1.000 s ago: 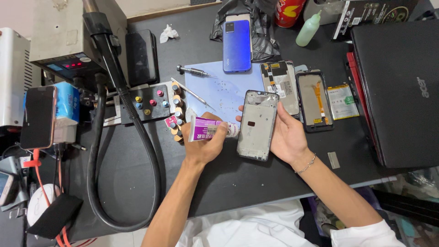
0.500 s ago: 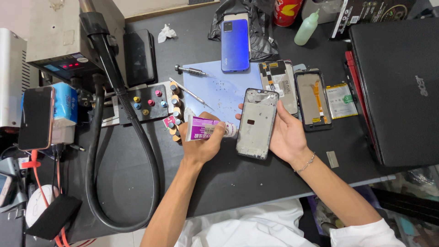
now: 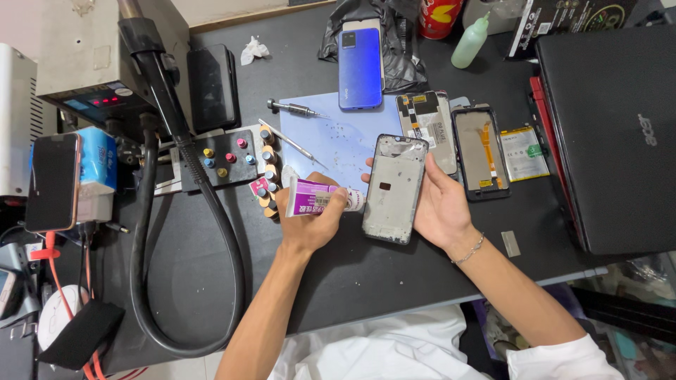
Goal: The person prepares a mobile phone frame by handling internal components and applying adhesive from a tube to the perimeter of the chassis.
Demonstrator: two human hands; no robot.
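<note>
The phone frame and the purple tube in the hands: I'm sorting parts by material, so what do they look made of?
The phone frame looks like grey matte metal or plastic, dull and thin, with cut-outs; which one is unclear. The purple tube looks like soft glossy plastic or foil, crumpled where the left hand squeezes it.

The left hand (image 3: 306, 225) has tipped its purple glue tube (image 3: 317, 199) flatter, nozzle now nearer the phone frame (image 3: 393, 188) at mid-frame, perhaps touching; the frame has barely shifted.

head view, steeply down over workbench (image 3: 338, 281)
</note>
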